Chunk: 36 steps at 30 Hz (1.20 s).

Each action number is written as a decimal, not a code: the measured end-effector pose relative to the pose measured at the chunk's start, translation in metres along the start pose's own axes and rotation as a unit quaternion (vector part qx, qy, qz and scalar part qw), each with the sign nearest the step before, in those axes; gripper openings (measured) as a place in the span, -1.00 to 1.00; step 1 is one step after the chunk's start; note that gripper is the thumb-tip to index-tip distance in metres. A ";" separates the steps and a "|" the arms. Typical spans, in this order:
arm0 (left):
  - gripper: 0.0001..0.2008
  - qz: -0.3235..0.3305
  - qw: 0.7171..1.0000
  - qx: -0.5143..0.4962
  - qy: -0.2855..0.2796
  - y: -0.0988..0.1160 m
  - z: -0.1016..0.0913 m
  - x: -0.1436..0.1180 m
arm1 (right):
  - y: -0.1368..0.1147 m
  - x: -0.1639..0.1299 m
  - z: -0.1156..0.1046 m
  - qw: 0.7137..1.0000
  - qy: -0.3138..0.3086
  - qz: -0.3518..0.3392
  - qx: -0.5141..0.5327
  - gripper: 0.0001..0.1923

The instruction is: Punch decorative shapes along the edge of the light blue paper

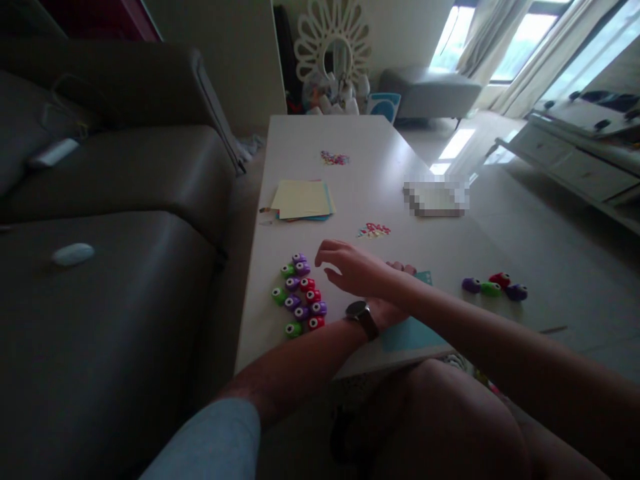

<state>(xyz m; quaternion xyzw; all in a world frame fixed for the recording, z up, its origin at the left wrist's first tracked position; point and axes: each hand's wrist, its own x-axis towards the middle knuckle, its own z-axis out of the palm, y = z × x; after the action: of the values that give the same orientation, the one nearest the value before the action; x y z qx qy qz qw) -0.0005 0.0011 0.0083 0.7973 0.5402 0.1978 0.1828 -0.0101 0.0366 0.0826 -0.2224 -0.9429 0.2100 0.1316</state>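
Hands cross over the near edge of a white table (350,143); the right hand (350,267) reaches leftward across the body, its fingers loosely curled and apart, clamped on nothing; it hovers just to the right of a cluster of small craft punches (300,293), purple, green and red, which lie packed together near the table's left edge. The cluster runs in a rough line from the near side toward the far side of the table, so its long axis lies across the reach of the fingertips, which point at its upper end; the punches sit to the left of and slightly below the fingers, near but not touching. The left hand (395,303), with a wristwatch (361,315) on its wrist, lies under the right forearm and rests flat on a blue sheet of paper (415,330); most of it is hidden, so whether its fingers are spread or closed cannot be told. Of the two, the right hand is clearly nearer the cluster. Further right, well apart, lies a second small group of punches (495,285); beyond the hands sit a stack of coloured paper (303,199) and two little heaps of punched shapes (373,230); a dark sofa (115,200) stands along the left side of the table.
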 end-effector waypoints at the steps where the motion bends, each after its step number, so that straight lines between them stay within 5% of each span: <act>1: -0.75 0.015 1.000 -0.005 0.003 -0.001 0.000 -0.001 | -0.003 0.005 0.000 1.000 -0.002 -0.005 0.008 -0.73; 13: -0.79 0.009 1.000 -0.012 0.022 0.001 0.002 -0.002 | -0.005 0.014 0.024 0.993 -0.107 -0.056 0.001 -0.71; 24: -0.75 0.009 0.999 -0.025 0.037 -0.001 0.006 -0.002 | 0.017 0.006 0.037 0.991 -0.085 -0.026 -0.099 -0.75; 30: -0.63 0.026 0.999 -0.020 0.003 0.001 0.002 -0.003 | 0.016 -0.022 -0.032 0.993 0.111 0.032 -0.036 -0.86; 33: -0.66 -0.008 0.999 -0.028 0.027 0.003 0.002 -0.002 | 0.025 -0.064 -0.076 0.981 0.168 0.097 0.006 -0.95; 36: -0.76 -0.007 0.998 -0.042 0.051 0.004 0.003 0.000 | 0.041 -0.121 -0.095 0.963 0.192 0.189 0.018 -0.92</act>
<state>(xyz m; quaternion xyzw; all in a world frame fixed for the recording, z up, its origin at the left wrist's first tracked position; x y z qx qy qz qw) 0.0041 -0.0007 0.0075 0.7740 0.5455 0.2596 0.1894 0.1423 0.0442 0.1286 -0.4305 -0.8366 0.2013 0.2725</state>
